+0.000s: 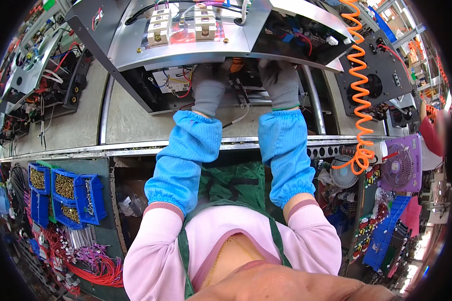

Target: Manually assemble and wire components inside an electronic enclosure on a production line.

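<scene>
Both my hands, in grey knit gloves, reach under the raised metal panel [186,56] of an open machine chassis [150,95]. My left hand [208,89] is beside a white part [170,81] with red, yellow and blue wires. At the right of the opening is my right hand [282,86]. The fingers of both hands are shadowed, blurred and partly covered by the panel, so what they hold cannot be made out. An orange part [236,65] and dark cables [239,89] lie between them. Two white terminal blocks [158,29] [205,26] sit on the panel.
An orange coiled hose [359,75] hangs at the right. Other open chassis [40,83] [379,75] stand on both sides along metal rails [105,110]. Blue bins [68,185] of brass screws and red wire bundles [98,268] are at the lower left. A purple fan [399,163] stands right, near another person's red sleeve [432,135].
</scene>
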